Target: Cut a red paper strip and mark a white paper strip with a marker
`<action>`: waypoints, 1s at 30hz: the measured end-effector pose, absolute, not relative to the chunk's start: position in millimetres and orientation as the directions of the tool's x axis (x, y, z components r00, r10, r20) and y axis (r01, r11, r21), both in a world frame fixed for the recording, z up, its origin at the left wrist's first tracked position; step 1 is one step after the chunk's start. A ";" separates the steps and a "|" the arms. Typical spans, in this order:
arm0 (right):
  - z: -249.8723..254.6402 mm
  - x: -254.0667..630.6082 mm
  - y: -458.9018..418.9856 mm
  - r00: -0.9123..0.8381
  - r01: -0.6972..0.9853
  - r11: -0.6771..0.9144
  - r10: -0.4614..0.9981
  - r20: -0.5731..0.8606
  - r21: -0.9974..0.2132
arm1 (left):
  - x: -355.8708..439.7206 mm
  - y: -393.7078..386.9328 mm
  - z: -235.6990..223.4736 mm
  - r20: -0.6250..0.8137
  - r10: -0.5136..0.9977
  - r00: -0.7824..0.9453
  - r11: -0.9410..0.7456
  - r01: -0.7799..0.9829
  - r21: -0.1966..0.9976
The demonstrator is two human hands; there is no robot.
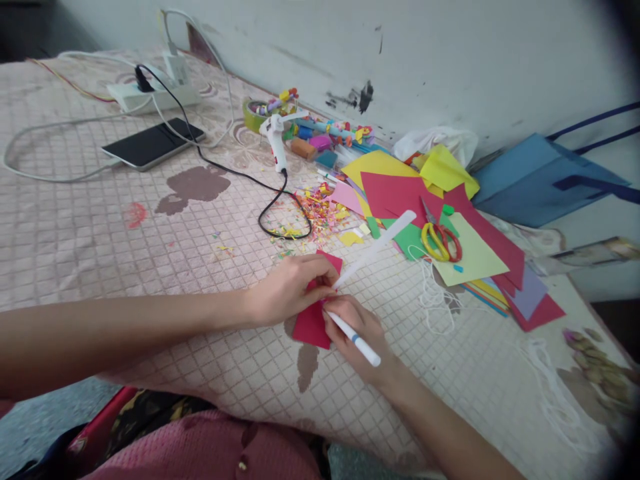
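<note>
My left hand (pixel 295 288) is closed, its fingertips pinching the near end of a long, translucent white strip (pixel 377 247) that points to the far right. My right hand (pixel 357 330) grips a white pen (pixel 361 345) with a blue band, its back end towards me. Both hands rest over a narrow red piece of paper (pixel 315 327) on the cloth-covered table. Fingers hide the pen's tip and the middle of the paper.
Ahead lie paper scraps (pixel 325 213) and a white glue gun (pixel 274 141) with a black cord. Scissors (pixel 440 240) rest on coloured sheets (pixel 395 200) to the right, near white string (pixel 435 300). A tablet (pixel 153 143), a power strip (pixel 150 93) and a blue bag (pixel 540 177) stand farther out.
</note>
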State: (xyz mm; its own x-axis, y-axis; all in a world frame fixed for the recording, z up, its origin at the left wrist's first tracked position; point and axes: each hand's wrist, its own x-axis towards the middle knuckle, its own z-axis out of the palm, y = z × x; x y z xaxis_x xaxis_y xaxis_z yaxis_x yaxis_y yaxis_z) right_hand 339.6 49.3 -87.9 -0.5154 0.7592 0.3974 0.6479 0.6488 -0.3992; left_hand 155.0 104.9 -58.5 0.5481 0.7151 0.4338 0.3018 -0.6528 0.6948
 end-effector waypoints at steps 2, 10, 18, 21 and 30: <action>-87.7 338.5 48.6 -0.542 0.641 0.673 0.738 0.402 -0.370 | 155.0 105.0 -58.9 0.441 0.715 0.543 -0.655 0.301 0.693; -89.4 334.6 45.6 -0.554 0.656 0.684 0.724 0.412 -0.319 | 154.7 105.2 -58.4 0.441 0.720 0.535 -0.657 0.323 0.681; -84.2 337.5 45.1 -0.513 0.676 0.636 0.768 0.383 -0.371 | 154.1 105.0 -58.6 0.440 0.716 0.542 -0.654 0.300 0.694; -80.7 338.4 45.0 -0.460 0.677 0.580 0.814 0.354 -0.453 | 154.1 105.3 -58.8 0.437 0.716 0.544 -0.652 0.298 0.698; -78.3 341.1 55.1 -0.257 0.579 0.317 0.945 0.201 -0.751 | 154.3 105.8 -56.8 0.426 0.716 0.553 -0.646 0.294 0.704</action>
State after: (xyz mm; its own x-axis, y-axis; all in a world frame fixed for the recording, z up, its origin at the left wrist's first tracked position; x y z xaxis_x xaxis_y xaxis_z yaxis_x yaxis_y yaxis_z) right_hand 341.1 55.1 -78.3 -0.2565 0.9454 0.2012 0.5789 0.3170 -0.7513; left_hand 154.3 105.8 -56.8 0.5527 0.7163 0.4260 0.2943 -0.6460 0.7044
